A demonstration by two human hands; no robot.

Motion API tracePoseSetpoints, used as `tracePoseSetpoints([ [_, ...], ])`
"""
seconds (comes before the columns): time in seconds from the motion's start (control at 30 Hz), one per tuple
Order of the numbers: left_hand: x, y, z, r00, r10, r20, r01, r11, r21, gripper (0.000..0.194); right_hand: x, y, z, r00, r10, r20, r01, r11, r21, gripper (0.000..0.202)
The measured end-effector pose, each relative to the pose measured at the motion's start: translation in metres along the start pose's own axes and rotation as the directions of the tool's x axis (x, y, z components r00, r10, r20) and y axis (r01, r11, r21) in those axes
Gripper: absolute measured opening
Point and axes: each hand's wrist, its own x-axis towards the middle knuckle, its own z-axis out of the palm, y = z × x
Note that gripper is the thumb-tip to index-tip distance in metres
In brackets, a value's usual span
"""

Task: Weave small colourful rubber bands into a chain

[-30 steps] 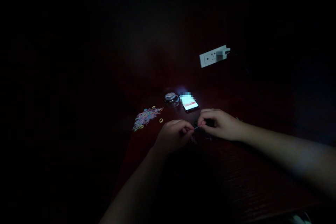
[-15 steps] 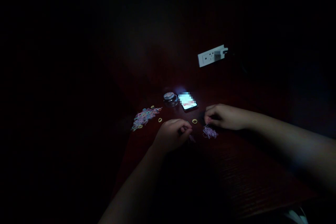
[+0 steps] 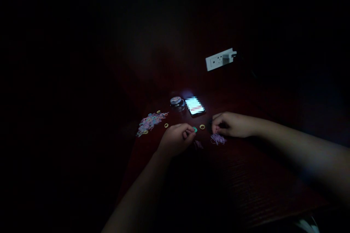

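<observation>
My left hand [image 3: 176,139] is closed, its fingertips pressed together beside a green rubber band [image 3: 195,130]. Whatever lies between those fingers is too dark and small to tell. Just to the right of the green one lies a yellow rubber band [image 3: 202,127]. A small bunch of pinkish-purple rubber bands [image 3: 198,145] rests below my left fingertips. My right hand [image 3: 226,123] is closed too, fingers pointing down at the upper edge of a pile of purple rubber bands [image 3: 218,139]. Its fingertips are partly hidden, so anything pinched there cannot be made out.
A larger heap of mixed-colour rubber bands [image 3: 151,123] spreads at the left, with a stray yellow band [image 3: 166,125] beside it. Behind stand a lidded clear jar [image 3: 177,104] and a lit phone [image 3: 195,106]. A white power socket [image 3: 219,59] holds a plug.
My left hand has drawn slightly left, uncovering the green band. The right hand has dipped a little towards the purple pile; the strand under its fingers no longer stands up.
</observation>
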Motion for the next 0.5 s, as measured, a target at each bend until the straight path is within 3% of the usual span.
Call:
tracePoseSetpoints([
  [0.2, 0.003, -0.004, -0.003, 0.996, -0.071, -0.061, 0.076, 0.993, 0.089, 0.013, 0.001, 0.001, 0.002, 1.0, -0.004, 0.005, 0.004, 1.0, -0.017, 0.019],
  [0.3, 0.003, -0.012, -0.004, 0.987, -0.12, -0.105, 0.137, 0.975, 0.177, 0.02, 0.001, 0.002, 0.003, 0.999, 0.004, -0.051, -0.006, 1.0, -0.027, 0.021],
  [0.4, 0.001, -0.027, -0.004, 0.95, -0.271, -0.154, 0.305, 0.913, 0.272, 0.034, 0.001, 0.003, 0.003, 0.992, 0.017, -0.127, -0.021, 0.999, -0.032, 0.021],
  [0.5, -0.003, -0.045, -0.002, 0.897, -0.424, -0.12, 0.44, 0.838, 0.323, 0.046, 0.001, 0.001, 0.003, 0.985, 0.034, -0.17, -0.038, 0.999, -0.024, 0.02],
])
